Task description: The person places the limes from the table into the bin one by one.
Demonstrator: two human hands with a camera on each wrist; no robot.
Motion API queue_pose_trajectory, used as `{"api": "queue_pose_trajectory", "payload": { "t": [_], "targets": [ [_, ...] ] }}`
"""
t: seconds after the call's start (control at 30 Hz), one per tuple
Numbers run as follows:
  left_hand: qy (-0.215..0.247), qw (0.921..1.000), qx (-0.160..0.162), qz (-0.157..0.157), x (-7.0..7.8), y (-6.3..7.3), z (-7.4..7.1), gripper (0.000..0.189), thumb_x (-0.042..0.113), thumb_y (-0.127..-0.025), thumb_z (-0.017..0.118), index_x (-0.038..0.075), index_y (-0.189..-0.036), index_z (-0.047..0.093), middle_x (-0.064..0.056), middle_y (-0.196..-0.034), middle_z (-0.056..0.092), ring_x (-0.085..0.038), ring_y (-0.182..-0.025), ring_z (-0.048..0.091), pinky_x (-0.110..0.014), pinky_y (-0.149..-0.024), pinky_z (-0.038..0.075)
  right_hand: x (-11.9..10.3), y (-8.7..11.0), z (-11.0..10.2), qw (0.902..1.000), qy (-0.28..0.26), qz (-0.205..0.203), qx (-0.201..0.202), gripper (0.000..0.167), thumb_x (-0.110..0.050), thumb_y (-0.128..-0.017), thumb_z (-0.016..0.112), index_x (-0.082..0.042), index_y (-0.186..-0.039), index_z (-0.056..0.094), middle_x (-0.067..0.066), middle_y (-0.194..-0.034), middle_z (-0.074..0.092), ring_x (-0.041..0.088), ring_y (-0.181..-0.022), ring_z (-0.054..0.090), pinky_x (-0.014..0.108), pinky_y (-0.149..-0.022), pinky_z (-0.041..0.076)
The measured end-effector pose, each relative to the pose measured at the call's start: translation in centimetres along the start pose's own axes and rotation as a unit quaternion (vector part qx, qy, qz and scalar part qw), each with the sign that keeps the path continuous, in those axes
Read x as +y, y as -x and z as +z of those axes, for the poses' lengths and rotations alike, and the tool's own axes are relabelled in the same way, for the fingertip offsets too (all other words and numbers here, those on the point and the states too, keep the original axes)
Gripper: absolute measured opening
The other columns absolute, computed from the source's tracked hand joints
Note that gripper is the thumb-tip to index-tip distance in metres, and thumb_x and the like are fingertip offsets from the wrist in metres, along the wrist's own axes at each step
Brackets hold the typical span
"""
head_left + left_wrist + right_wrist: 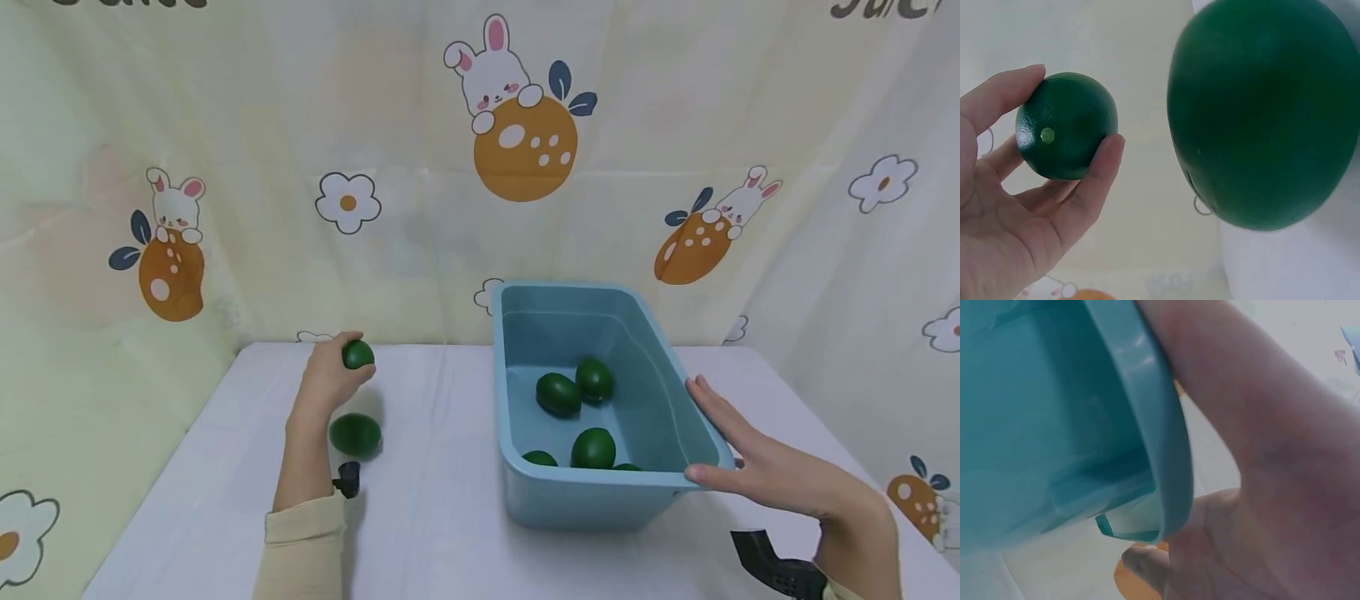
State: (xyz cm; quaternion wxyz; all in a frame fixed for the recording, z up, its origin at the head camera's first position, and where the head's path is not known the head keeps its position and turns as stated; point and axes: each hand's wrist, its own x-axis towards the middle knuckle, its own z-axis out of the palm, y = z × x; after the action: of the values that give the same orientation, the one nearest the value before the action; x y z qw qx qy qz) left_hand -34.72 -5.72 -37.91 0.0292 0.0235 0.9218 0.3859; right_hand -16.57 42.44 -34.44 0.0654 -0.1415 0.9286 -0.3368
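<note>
My left hand (pixel 330 375) pinches a round dark green lime (pixel 357 355) between thumb and fingers, above the far left of the table. Its pale stem spot shows on the held lime (pixel 1047 135) in the left wrist view. Another lime (pixel 356 435) lies on the table just below that hand and looms large in the left wrist view. At the near right corner of a light blue plastic bin (pixel 592 500), my right hand (pixel 780 467) grips the rim, thumb on the front edge and fingers along the right side. Several limes (pixel 558 394) lie inside the bin.
The bin stands right of centre on a white-covered table (pixel 427 533). Behind the table hangs a pale curtain (pixel 420 100) printed with rabbits, oranges and flowers. Black wrist mounts (pixel 776 567) show on both forearms.
</note>
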Motion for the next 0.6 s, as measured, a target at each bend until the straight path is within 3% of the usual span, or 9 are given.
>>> {"api": "queue_pose_trajectory", "payload": {
  "t": [0.27,0.6],
  "targets": [
    [-0.011,0.9997,-0.002,0.02,1.0,0.1,1.1,0.06,0.021,-0.091,0.06,0.013,-0.145,0.037,-0.027,-0.135,0.037,-0.043,-0.112,0.048,-0.051,-0.086,0.051,-1.2,-0.5,1.2,0.9997,-0.017,-0.017,-0.011,0.096,-0.021,-0.089,0.062,-0.025,-0.152,-0.01,0.02,-0.158,-0.006,0.054,-0.135,0.01,0.076,-0.084,0.035],
    [-0.02,0.9996,-0.007,0.02,1.7,0.4,1.3,0.061,0.022,-0.091,0.06,0.014,-0.146,0.036,-0.027,-0.138,0.036,-0.043,-0.113,0.048,-0.051,-0.085,0.051,-2.5,-1.7,1.7,0.9987,-0.043,-0.015,-0.025,0.097,-0.023,-0.089,0.062,-0.026,-0.152,-0.013,0.02,-0.157,-0.007,0.052,-0.134,0.015,0.071,-0.085,0.041]
  ]
}}
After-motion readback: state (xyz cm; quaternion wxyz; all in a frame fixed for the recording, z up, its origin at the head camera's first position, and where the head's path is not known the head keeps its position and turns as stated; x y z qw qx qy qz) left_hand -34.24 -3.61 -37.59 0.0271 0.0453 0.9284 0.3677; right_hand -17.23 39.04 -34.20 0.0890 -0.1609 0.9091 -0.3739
